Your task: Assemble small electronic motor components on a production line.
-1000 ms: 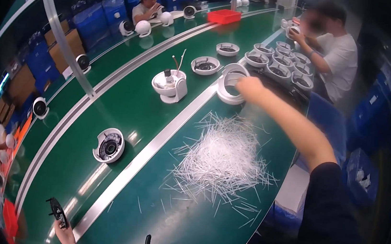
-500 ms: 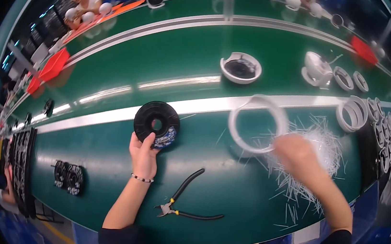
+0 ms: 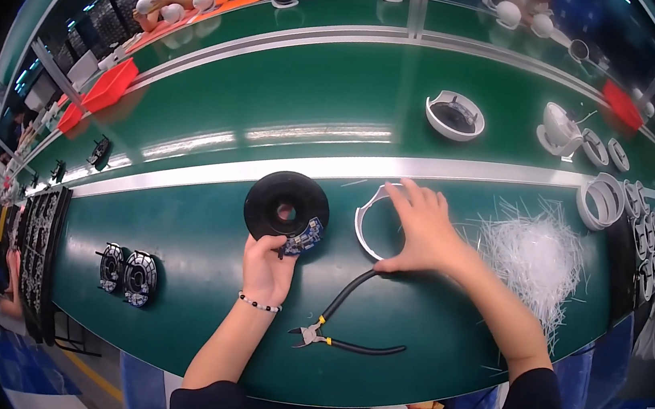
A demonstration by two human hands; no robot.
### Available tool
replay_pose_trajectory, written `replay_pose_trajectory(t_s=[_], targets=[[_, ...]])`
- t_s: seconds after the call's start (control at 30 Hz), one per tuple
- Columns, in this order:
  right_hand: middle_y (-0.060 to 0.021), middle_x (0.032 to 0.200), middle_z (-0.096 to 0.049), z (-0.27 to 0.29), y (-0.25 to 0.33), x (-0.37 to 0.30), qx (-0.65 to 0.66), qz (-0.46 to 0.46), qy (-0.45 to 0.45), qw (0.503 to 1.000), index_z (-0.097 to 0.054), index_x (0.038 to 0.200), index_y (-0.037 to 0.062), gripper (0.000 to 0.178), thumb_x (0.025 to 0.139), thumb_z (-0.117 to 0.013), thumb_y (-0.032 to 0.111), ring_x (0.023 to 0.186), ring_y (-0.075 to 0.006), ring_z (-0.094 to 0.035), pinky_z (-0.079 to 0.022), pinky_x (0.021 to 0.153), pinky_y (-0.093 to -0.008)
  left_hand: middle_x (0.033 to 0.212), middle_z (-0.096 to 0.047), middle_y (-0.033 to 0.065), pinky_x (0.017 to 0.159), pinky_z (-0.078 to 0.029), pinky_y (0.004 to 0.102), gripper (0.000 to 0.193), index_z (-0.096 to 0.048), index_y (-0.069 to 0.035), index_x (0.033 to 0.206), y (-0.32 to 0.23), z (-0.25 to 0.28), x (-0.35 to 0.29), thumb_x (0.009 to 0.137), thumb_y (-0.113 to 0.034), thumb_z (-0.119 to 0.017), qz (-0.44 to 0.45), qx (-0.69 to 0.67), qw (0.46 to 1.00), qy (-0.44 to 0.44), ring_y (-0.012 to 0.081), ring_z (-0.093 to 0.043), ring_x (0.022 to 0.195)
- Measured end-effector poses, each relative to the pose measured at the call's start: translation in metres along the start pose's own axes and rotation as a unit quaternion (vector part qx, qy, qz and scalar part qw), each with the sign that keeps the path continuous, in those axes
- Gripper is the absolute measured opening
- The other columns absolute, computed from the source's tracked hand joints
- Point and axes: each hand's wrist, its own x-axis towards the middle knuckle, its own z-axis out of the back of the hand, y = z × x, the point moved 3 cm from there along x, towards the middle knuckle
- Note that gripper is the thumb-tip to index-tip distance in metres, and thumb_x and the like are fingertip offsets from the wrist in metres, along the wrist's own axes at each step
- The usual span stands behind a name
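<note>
My left hand [image 3: 268, 269] grips a round black plastic housing [image 3: 263, 205] by its lower edge, thumb beside a blue circuit board [image 3: 305, 238] fixed on it. To its right, a white plastic ring [image 3: 361, 223] is held by my right hand [image 3: 425, 233], fingers curved over its far side and thumb at the near side. The ring's right part is hidden behind that hand. Below both hands, diagonal cutters [image 3: 313, 334] with black handles lie spread on the green table. A heap of thin clear plastic strips [image 3: 536, 252] lies to the right of my right hand.
Two black housings with boards [image 3: 140, 278] lie on the left of the table. Stacked white rings [image 3: 601, 202] stand at the right. Across the pale strip, the green belt carries a white bowl-shaped shell [image 3: 455, 116] and a white stand [image 3: 560, 131]. A red tray [image 3: 111, 85] sits far left.
My right hand has brought the white ring left, away from the strips and close to the black housing. The ring now stands more edge-on. The whole view has shifted slightly.
</note>
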Motion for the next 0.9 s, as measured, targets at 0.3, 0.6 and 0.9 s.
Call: replay_pose_trajectory(t_s=[0.3, 0.6, 0.9], targets=[[-0.0200, 0.135, -0.023, -0.017, 0.054, -0.007, 0.792, -0.002, -0.040, 0.609, -0.007, 0.135, -0.0038, 0.097, 0.067, -0.072, 0.019, 0.120, -0.0264, -0.034, -0.029, 0.098, -0.0360, 0.119, -0.047, 0.0073, 0.094, -0.035, 0.0387, 0.038, -0.040, -0.008, 0.121, 0.003, 0.004, 0.008, 0.093, -0.032, -0.034, -0.026, -0.056, 0.998, 0.015, 0.0210, -0.044, 0.110], [-0.0163, 0.133, -0.024, -0.006, 0.077, 0.012, 0.841, -0.010, -0.048, 0.539, -0.006, 0.134, -0.0047, 0.097, 0.069, -0.071, 0.027, 0.117, -0.0249, -0.037, -0.034, 0.095, -0.0344, 0.130, -0.033, 0.0130, 0.090, -0.041, 0.0419, 0.074, -0.009, -0.010, 0.137, -0.001, -0.013, -0.008, 0.074, 0.011, -0.042, -0.117, 0.057, 0.985, 0.112, 0.0301, -0.039, 0.117], [-0.0212, 0.132, -0.025, 0.002, 0.069, 0.015, 0.415, 0.094, -0.201, 0.883, -0.017, 0.134, -0.0005, 0.112, 0.050, -0.081, 0.035, 0.124, -0.0318, -0.025, -0.022, 0.102, -0.0391, 0.136, -0.027, 0.0150, 0.102, -0.022, 0.0497, 0.083, -0.020, -0.008, 0.135, -0.004, -0.014, -0.007, 0.076, -0.059, -0.049, 0.137, -0.124, 0.950, 0.251, 0.0320, -0.025, 0.126]])
